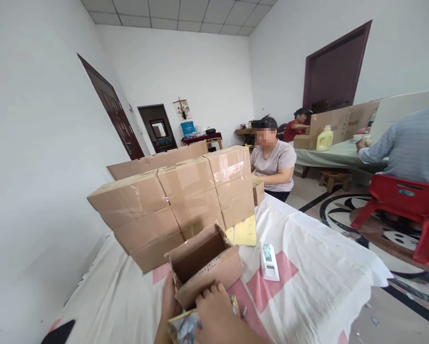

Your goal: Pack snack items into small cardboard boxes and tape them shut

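Note:
A small open cardboard box (214, 270) sits tilted toward me on the cloth-covered table, with handwriting along its near side. My left hand (168, 298) grips its left end, thumb side up against the cardboard. In front of the box lies a shiny plastic packet (186, 328) with yellow edges and a blue-white print. My right hand (214, 306) is closed over this packet, its curled fingertips against the box's near wall; the hand covers the packet's middle. The inside bottom of the box is in shadow.
Stacked taped cartons (189, 191) form a wall beyond the box. A white device (269, 263) and a yellow sheet (246, 231) lie on the table (307, 258). A person (273, 162) sits beyond; others sit at another table by a red chair (404, 200).

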Motion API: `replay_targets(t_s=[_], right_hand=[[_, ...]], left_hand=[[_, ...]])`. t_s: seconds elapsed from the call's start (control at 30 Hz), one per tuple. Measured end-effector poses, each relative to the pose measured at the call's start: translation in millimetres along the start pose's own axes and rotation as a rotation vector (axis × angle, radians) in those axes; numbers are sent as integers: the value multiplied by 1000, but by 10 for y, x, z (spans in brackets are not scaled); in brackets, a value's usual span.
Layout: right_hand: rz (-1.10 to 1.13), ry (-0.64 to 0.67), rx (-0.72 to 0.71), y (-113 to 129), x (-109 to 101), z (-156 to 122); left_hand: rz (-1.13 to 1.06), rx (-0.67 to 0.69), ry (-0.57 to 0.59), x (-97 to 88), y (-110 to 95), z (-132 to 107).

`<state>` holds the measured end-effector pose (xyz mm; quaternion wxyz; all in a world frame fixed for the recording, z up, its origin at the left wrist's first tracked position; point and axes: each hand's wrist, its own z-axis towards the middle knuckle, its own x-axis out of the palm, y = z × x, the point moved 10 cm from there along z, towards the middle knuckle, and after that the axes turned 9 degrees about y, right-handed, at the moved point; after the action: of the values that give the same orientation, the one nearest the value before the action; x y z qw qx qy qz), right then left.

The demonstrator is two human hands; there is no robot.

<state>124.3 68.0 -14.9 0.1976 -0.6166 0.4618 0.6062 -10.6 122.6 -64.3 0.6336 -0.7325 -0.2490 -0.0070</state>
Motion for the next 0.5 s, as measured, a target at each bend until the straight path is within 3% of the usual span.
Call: replay_targets(t_s=[0.13, 0.3, 0.5], right_hand=[[-174, 81, -97, 78, 234, -8], [-217, 160, -327, 145, 193, -292], [-247, 222, -352, 106, 165, -465]], left_hand=[[-114, 119, 55, -97, 62, 135], [-179, 215, 136, -146, 152, 268], [-176, 235, 145, -156, 139, 270]])
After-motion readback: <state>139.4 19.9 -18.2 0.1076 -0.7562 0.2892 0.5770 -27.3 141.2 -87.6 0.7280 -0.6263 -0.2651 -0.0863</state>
